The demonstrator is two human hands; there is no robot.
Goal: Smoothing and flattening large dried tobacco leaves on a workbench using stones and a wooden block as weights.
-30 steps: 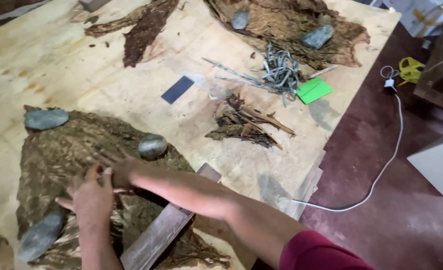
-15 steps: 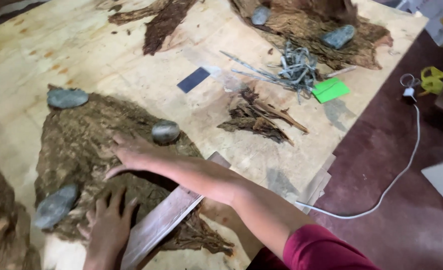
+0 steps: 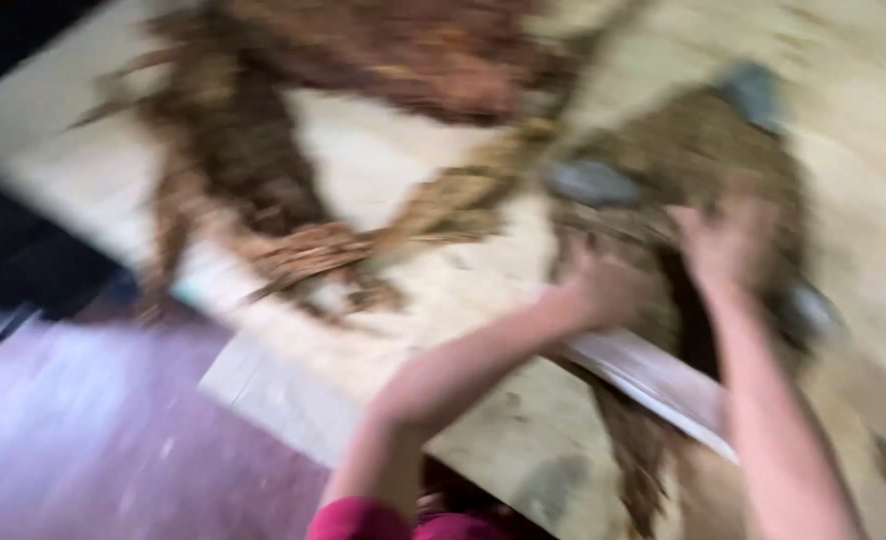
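Observation:
The whole view is blurred by motion. A heap of dry brown leaves (image 3: pixel 663 150) lies on a plywood table (image 3: pixel 403 180), weighted by grey stones (image 3: pixel 593 183). My left hand (image 3: pixel 603 285) rests on the near edge of the heap, and its fingers are too smeared to read. My right hand (image 3: pixel 723 240) lies on the heap just to the right, fingers apart and flat on the leaves. A pale wooden slat (image 3: pixel 653 375) lies under both forearms at the table's near edge.
More dry leaves are spread across the table's far side (image 3: pixel 393 60) and in loose strands to the left (image 3: pixel 233 170). Two more stones (image 3: pixel 753 90) (image 3: pixel 808 310) sit on the heap. The table edge drops to a reddish floor (image 3: pixel 83 430).
The view has swung sharply left, so the heap now sits at the right. Both hands stay on the heap, and the left hand has moved up beside the right.

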